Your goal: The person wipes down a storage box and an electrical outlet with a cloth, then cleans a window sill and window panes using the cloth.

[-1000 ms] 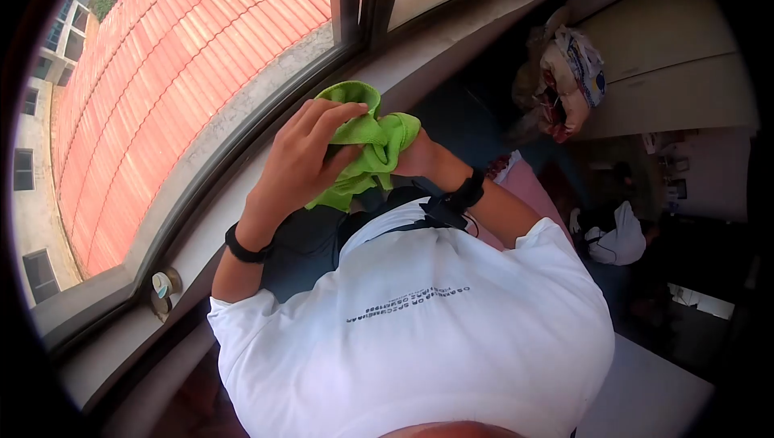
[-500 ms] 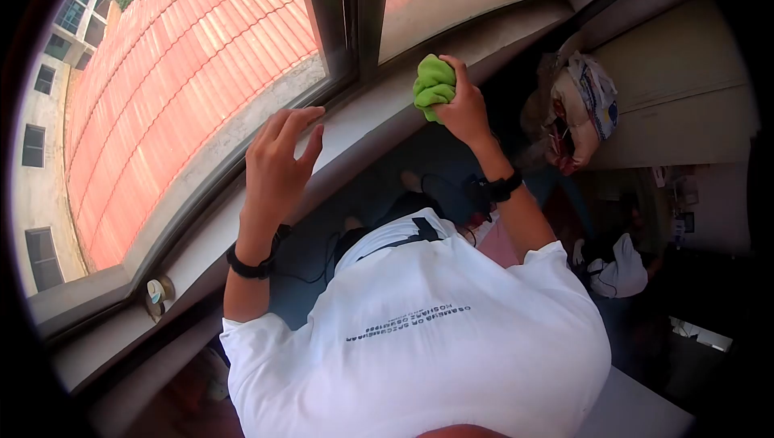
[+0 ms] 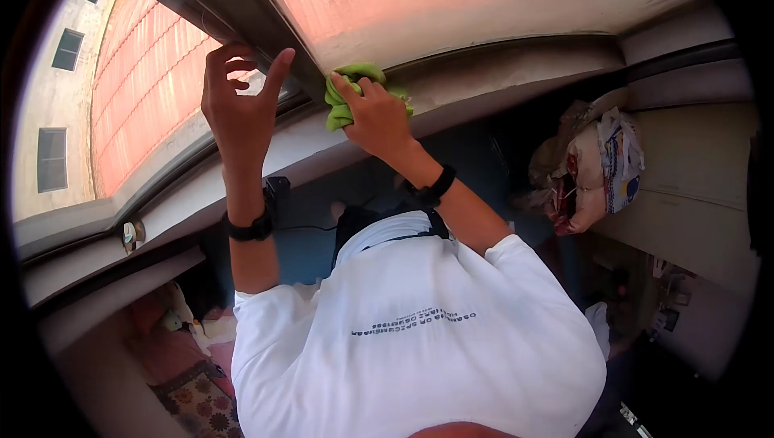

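Note:
A bunched green cloth (image 3: 343, 107) lies against the window sill (image 3: 468, 87), close to the foot of the dark window post (image 3: 234, 2). My right hand (image 3: 379, 118) grips the cloth from above, with the index finger stretched over it. To the left, my left hand (image 3: 242, 107) is raised beside the post, its fingers curved and apart and holding nothing. Whether its fingertips touch the post cannot be made out.
A window pane (image 3: 484, 2) rises beyond the sill. A small round object (image 3: 133, 234) sits on the sill at the left. Bags (image 3: 592, 168) hang or rest at the right beside a pale cabinet (image 3: 701, 164). Patterned fabric (image 3: 197, 402) shows at the lower left.
Both hands held the cloth at first, then the left let go. My right hand has brought the cloth down to the sill by the post. The view has shifted toward the right pane.

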### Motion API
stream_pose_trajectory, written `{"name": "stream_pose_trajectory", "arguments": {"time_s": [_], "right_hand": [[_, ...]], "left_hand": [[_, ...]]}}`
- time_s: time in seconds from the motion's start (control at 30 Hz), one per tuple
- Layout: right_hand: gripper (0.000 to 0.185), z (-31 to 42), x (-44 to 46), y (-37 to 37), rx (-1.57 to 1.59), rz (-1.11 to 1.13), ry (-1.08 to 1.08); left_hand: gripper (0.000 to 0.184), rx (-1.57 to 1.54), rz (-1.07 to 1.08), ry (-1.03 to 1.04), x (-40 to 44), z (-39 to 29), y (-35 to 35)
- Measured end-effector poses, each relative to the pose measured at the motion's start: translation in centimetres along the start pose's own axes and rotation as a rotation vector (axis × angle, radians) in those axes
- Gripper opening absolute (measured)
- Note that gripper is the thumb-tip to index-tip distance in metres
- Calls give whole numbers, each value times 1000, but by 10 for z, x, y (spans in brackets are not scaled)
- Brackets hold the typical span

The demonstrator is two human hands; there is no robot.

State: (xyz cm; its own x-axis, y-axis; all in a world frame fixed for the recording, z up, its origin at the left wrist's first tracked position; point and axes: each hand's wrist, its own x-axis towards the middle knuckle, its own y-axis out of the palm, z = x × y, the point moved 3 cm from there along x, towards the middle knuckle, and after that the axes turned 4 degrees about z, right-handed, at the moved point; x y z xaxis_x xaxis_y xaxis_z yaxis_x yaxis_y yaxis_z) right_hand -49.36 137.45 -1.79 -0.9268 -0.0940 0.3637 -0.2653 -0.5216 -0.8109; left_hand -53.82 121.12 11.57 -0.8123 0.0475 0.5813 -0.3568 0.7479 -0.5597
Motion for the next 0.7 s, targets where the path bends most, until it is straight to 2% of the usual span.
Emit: {"name": "stream_pose_trajectory", "arguments": {"time_s": [0.1, 0.17, 0.2, 0.27, 0.33, 0.47, 0.53, 0.63, 0.7], "right_hand": [[75, -12, -1, 7, -10, 29, -43], [75, -22, -7, 13, -25, 47, -66], [73, -25, -9, 12, -40, 81, -50], [72, -34, -8, 10, -61, 108, -27], [65, -46, -12, -9, -162, 172, 57], [65, -102, -16, -49, -228, 186, 164], [65, -123, -19, -60, -314, 86, 278], [64, -128, -22, -59, -256, 60, 345], [63, -107, -20, -42, -198, 91, 302]], "left_hand": [[54, 78, -9, -14, -3, -3, 9], [70, 63, -93, -15, -3, 3, 19], [70, 64, -84, -22, -4, 3, 21], [87, -21, -120, -36, 1, 4, 25], [89, -66, -89, -58, 4, 5, 24], [95, -29, -123, -33, 3, 9, 32], [95, -6, -150, -4, 3, 12, 31], [95, -67, -144, 42, 2, 10, 34], [95, -94, -134, 26, 2, 9, 33]]}}
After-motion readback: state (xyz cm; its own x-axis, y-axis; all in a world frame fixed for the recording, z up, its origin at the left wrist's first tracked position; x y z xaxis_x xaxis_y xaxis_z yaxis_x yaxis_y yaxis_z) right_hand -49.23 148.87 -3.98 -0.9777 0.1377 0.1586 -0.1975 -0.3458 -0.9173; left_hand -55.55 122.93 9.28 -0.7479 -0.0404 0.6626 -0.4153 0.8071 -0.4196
